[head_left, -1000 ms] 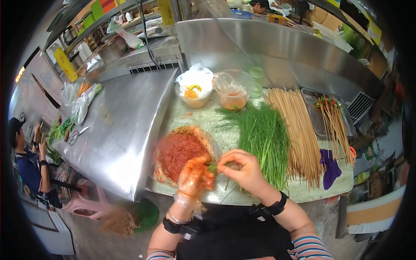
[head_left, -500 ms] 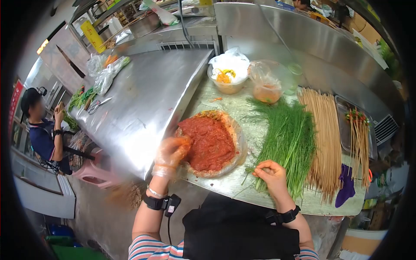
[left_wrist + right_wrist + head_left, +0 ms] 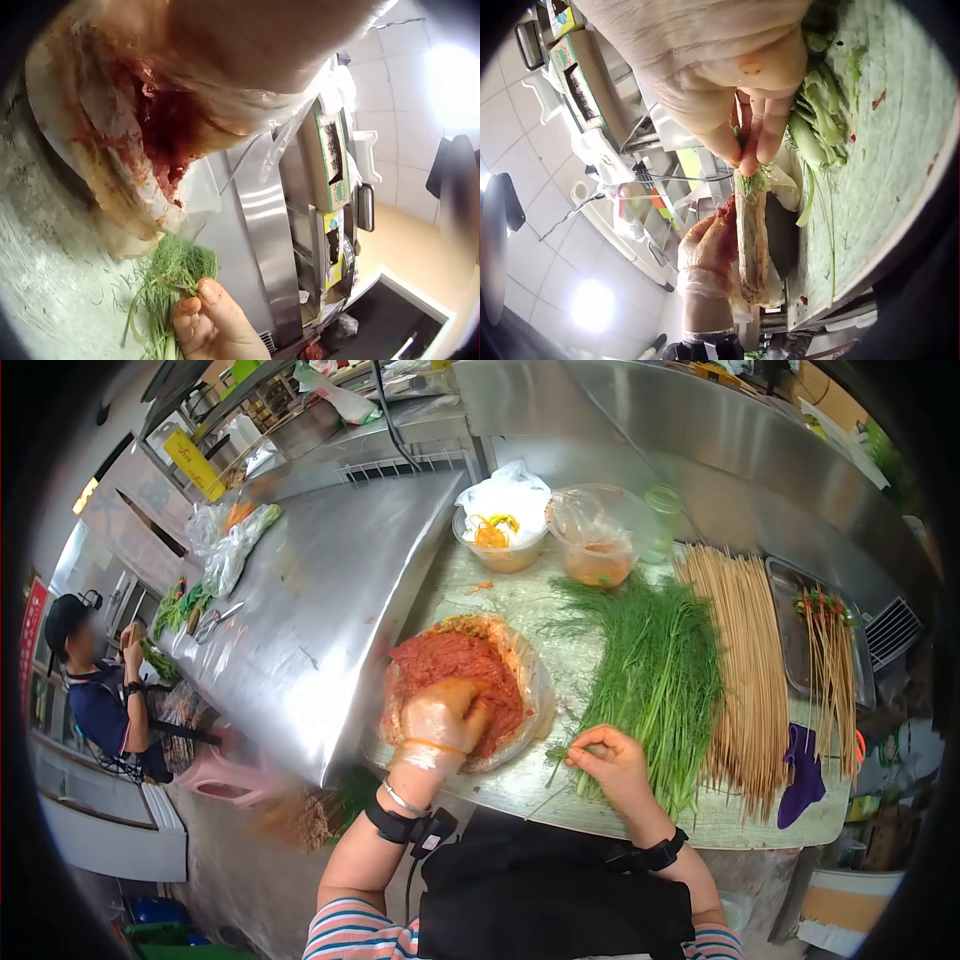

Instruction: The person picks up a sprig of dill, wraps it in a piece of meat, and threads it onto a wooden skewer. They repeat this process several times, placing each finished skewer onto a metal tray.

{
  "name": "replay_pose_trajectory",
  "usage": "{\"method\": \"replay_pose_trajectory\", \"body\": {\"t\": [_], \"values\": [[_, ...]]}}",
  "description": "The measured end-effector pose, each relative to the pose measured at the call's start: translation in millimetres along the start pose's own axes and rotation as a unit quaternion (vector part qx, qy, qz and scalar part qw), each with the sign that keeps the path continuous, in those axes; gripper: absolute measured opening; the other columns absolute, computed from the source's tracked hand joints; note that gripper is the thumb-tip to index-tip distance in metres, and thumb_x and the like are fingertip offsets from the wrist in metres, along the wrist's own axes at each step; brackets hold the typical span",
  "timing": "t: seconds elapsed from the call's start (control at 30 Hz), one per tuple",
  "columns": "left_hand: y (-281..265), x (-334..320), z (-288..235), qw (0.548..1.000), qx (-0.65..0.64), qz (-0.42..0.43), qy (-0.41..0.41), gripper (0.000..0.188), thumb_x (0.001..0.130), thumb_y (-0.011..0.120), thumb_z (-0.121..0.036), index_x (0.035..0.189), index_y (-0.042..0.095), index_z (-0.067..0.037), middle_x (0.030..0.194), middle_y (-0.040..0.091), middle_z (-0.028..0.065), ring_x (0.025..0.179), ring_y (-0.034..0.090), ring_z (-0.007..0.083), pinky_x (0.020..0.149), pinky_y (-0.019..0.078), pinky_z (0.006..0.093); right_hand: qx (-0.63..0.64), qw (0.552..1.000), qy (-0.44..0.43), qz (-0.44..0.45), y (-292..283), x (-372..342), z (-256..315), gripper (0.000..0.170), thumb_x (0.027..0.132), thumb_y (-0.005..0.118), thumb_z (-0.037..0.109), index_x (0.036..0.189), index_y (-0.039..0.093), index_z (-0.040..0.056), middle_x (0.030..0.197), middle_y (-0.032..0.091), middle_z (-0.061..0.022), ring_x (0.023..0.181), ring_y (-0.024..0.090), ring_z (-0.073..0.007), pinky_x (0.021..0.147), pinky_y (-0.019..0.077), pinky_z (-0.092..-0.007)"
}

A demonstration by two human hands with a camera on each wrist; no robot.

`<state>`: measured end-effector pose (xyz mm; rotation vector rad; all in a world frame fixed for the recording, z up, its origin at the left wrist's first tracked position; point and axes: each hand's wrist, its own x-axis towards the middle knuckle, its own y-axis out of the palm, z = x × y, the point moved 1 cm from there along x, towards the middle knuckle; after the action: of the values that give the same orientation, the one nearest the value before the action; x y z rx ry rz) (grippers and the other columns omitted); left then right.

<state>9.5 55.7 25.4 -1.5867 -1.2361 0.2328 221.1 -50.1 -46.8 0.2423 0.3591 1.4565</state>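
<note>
My left hand [image 3: 440, 720], in a clear plastic glove with an orange band at the wrist, is down in a bowl of red minced meat [image 3: 450, 655]. Its fingers curl into the meat, and their tips are hidden there. Seasoning smears the plastic-lined bowl wall [image 3: 540, 700]. To the right, my bare right hand [image 3: 613, 760] pinches a small sprig of feathery green herb [image 3: 560, 755] between thumb and fingertips. In the right wrist view the sprig [image 3: 754, 182] shows under the fingertips. A large bunch of the same herb [image 3: 655, 690] lies just beyond this hand.
Many wooden skewers [image 3: 735, 670] lie right of the herb, beside a metal tray [image 3: 790, 600] with loaded skewers and a purple cloth [image 3: 800, 780]. Two plastic tubs stand behind, one with a white bag [image 3: 505, 500]. A steel counter [image 3: 330, 560] adjoins on the left; a person [image 3: 95, 690] stands beyond it.
My left hand went from beside the right hand to the bowl's left rim, then into the meat. The right hand keeps its pinch on the sprig by the herb bunch. The head view shifted.
</note>
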Motion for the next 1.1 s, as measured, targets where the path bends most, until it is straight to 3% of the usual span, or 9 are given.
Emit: {"method": "replay_pose_trajectory", "body": {"t": [0.03,0.1,0.17,0.3,0.5,0.63,0.83,1.03,1.1], "values": [[3.2,-2.3,12.8,0.999,-0.011,-0.037,0.019,0.012,0.080,0.064,-0.013,0.088,0.066,-0.004,0.076,0.066,0.0117,0.065,0.062,0.0269,0.059,0.0491,0.0362,-0.001,1.000,0.000,0.001,-0.2,0.2,-0.2,0.006,0.081,0.062,-0.006,0.087,0.060,-0.0053,0.091,0.054,-0.0072,0.080,0.062,-0.0157,0.074,0.0522,-0.0264],[-0.2,-9.0,32.5,0.963,-0.219,0.017,-0.157,0.012,0.083,0.062,-0.012,0.089,0.066,-0.003,0.077,0.066,0.0095,0.067,0.062,0.0209,0.060,0.0496,0.0318,0.001,1.000,0.001,-0.005,0.1,0.0,-0.3,0.006,0.082,0.061,-0.006,0.087,0.059,-0.0054,0.090,0.054,-0.0071,0.080,0.062,-0.0157,0.074,0.0522,-0.0262],[-9.3,-13.9,43.5,0.857,-0.423,0.047,-0.289,0.014,0.087,0.060,-0.012,0.091,0.065,0.000,0.076,0.063,0.0045,0.065,0.058,0.0104,0.056,0.0467,0.0223,0.003,1.000,0.006,-0.009,1.6,0.2,-1.0,0.006,0.082,0.061,-0.006,0.087,0.059,-0.0055,0.090,0.055,-0.0070,0.080,0.062,-0.0157,0.074,0.0523,-0.0261],[-17.8,-22.1,49.5,0.701,-0.621,-0.008,-0.351,0.025,0.086,0.063,-0.015,0.101,0.060,0.005,0.076,0.061,0.0069,0.057,0.052,0.0110,0.049,0.0398,0.0207,-0.005,1.000,0.008,-0.012,2.0,0.1,-1.8,0.006,0.082,0.061,-0.005,0.088,0.059,-0.0041,0.088,0.057,-0.0068,0.078,0.062,-0.0149,0.073,0.0531,-0.0257],[-25.3,-24.0,57.2,0.712,-0.638,0.061,-0.286,0.031,0.090,0.054,-0.010,0.117,0.051,0.006,0.091,0.061,0.0140,0.061,0.055,0.0148,0.051,0.0429,0.0243,-0.011,1.000,0.022,-0.014,2.6,-1.4,-0.9,0.006,0.083,0.060,-0.005,0.089,0.059,-0.0040,0.087,0.058,-0.0068,0.080,0.062,-0.0147,0.074,0.0531,-0.0255],[-30.9,-19.0,53.1,0.670,-0.685,0.024,-0.287,0.044,0.089,0.055,-0.008,0.128,0.041,0.005,0.100,0.063,0.0168,0.071,0.063,0.0203,0.062,0.0528,0.0276,-0.008,0.999,0.033,-0.021,3.4,-1.4,-2.0,0.007,0.083,0.060,-0.005,0.090,0.058,-0.0036,0.087,0.059,-0.0068,0.080,0.062,-0.0140,0.075,0.0533,-0.0257],[-37.6,-22.1,38.5,0.758,-0.603,0.018,-0.247,0.047,0.090,0.052,-0.007,0.133,0.035,0.004,0.105,0.061,0.0153,0.085,0.064,0.0208,0.074,0.0545,0.0305,-0.022,0.999,0.023,-0.015,3.7,-2.2,-1.3,0.008,0.083,0.061,-0.005,0.091,0.058,-0.0035,0.088,0.059,-0.0068,0.081,0.062,-0.0135,0.076,0.0536,-0.0262],[-33.9,-24.0,35.2,0.749,-0.613,-0.015,-0.252,0.041,0.092,0.052,-0.011,0.128,0.042,0.004,0.111,0.059,0.0161,0.090,0.063,0.0220,0.078,0.0542,0.0312,-0.007,1.000,0.023,-0.008,4.2,-2.3,-1.8,0.009,0.083,0.060,-0.005,0.091,0.058,-0.0040,0.089,0.059,-0.0070,0.082,0.061,-0.0130,0.077,0.0539,-0.0267],[-23.6,-28.6,52.9,0.796,-0.573,-0.018,-0.195,0.036,0.092,0.052,-0.013,0.123,0.048,0.005,0.118,0.056,0.0170,0.097,0.061,0.0241,0.085,0.0509,0.0327,-0.004,1.000,0.017,-0.017,5.5,-1.8,-2.9,0.010,0.083,0.061,-0.005,0.092,0.058,-0.0030,0.087,0.060,-0.0073,0.079,0.062,-0.0141,0.075,0.0529,-0.0260]]}}
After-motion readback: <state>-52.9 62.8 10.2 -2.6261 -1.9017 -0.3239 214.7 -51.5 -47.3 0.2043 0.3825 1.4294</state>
